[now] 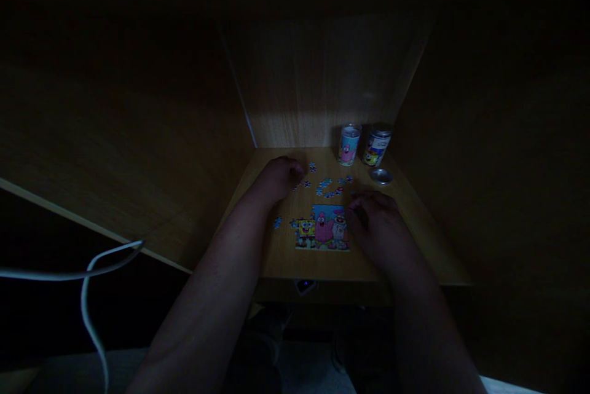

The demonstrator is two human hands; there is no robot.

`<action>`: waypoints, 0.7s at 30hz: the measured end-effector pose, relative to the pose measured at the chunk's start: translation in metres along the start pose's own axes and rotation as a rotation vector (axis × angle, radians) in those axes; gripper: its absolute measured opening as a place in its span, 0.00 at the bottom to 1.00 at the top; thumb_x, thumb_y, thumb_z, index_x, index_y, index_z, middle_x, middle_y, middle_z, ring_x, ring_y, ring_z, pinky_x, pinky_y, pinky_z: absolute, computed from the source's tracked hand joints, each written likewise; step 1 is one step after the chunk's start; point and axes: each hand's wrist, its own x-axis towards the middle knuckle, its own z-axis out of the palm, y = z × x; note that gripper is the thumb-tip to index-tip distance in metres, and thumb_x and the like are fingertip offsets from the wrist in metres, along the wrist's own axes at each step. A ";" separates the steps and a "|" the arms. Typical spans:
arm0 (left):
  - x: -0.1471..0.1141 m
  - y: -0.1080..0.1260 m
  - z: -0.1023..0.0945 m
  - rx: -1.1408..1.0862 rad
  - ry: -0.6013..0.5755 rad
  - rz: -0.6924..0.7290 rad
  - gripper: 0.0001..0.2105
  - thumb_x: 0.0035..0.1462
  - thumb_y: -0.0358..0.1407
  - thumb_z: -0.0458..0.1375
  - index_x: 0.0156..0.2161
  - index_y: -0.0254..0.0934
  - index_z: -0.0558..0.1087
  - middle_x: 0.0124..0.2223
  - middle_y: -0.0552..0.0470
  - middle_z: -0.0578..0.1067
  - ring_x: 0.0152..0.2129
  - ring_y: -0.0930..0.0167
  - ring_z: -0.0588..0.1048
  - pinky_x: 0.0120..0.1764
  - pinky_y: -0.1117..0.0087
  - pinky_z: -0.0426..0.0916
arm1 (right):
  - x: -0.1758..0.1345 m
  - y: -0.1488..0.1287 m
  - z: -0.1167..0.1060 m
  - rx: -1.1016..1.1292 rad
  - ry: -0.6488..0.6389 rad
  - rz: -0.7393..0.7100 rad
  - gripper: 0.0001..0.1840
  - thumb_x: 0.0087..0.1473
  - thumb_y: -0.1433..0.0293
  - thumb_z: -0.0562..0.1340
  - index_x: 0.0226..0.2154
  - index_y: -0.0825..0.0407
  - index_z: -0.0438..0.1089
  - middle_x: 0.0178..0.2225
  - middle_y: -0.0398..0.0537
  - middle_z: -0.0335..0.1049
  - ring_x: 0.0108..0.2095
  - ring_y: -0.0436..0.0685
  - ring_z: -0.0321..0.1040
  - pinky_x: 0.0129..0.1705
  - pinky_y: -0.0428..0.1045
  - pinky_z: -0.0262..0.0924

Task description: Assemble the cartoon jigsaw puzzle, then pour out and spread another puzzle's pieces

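A partly assembled jigsaw puzzle with cartoon figures lies near the front of the wooden table. Its upper left is uneven, with gaps. My right hand is at its right edge, thumb and fingers pinched together; whatever they hold is hidden. Farther back and left, my left hand rests low over the table with curled fingers beside loose pieces. I cannot make out anything in it. Several loose puzzle pieces are scattered between my hands, and another loose piece lies left of the puzzle.
At the back right stand a clear-topped can with a pink cartoon figure and a second can. A round metal lid lies before them. Wooden panels enclose the table. A white cable hangs at left. The scene is dim.
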 end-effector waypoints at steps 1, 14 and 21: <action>0.001 0.002 0.002 -0.013 0.004 0.039 0.06 0.63 0.33 0.64 0.43 0.40 0.84 0.47 0.44 0.83 0.45 0.61 0.80 0.52 0.62 0.72 | 0.000 0.000 0.000 0.002 -0.001 0.000 0.05 0.67 0.68 0.62 0.41 0.47 0.75 0.46 0.55 0.78 0.51 0.68 0.72 0.60 0.65 0.66; 0.009 -0.005 0.030 0.079 -0.031 0.383 0.21 0.61 0.21 0.59 0.48 0.48 0.88 0.58 0.48 0.82 0.60 0.61 0.75 0.66 0.53 0.68 | 0.001 -0.004 -0.002 -0.002 -0.008 0.000 0.04 0.66 0.71 0.62 0.39 0.48 0.74 0.45 0.55 0.78 0.51 0.68 0.72 0.60 0.64 0.66; 0.012 -0.008 0.023 0.122 0.002 0.328 0.16 0.60 0.21 0.62 0.39 0.45 0.88 0.49 0.46 0.83 0.53 0.59 0.78 0.62 0.51 0.71 | 0.000 -0.003 -0.002 0.001 -0.015 0.003 0.04 0.65 0.71 0.63 0.41 0.48 0.75 0.46 0.56 0.77 0.52 0.68 0.71 0.61 0.64 0.65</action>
